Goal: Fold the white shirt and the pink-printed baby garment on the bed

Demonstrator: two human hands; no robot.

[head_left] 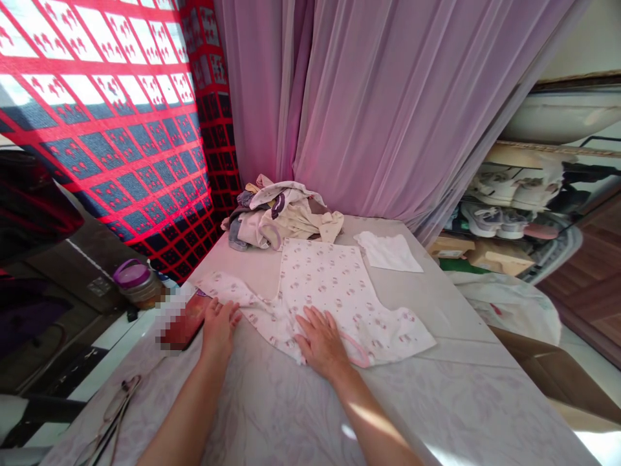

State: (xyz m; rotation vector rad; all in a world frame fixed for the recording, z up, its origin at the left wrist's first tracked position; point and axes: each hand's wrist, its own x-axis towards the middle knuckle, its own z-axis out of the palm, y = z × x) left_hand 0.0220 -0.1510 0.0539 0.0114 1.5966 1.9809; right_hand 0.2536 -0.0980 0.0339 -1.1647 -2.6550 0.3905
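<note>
A small white long-sleeved top [330, 278] with a scattered print and a pink neckline lies spread on the cloth-covered table [272, 414], its neck end towards me. My right hand [320, 340] rests flat on it near the neckline, fingers spread. At the left sleeve is my left hand [220, 323], fingers stretched out and touching the sleeve's edge. Close beside that hand lies a red flat object [187, 323], partly blurred out.
Behind the top sits a heap of clothes [286, 217]. A folded white cloth [388, 252] lies at the back right. Cords [114, 414] are at the front left. A purple-lidded jar [138, 281] stands left, a shoe rack [504, 194] right, and a purple curtain [388, 110] hangs behind.
</note>
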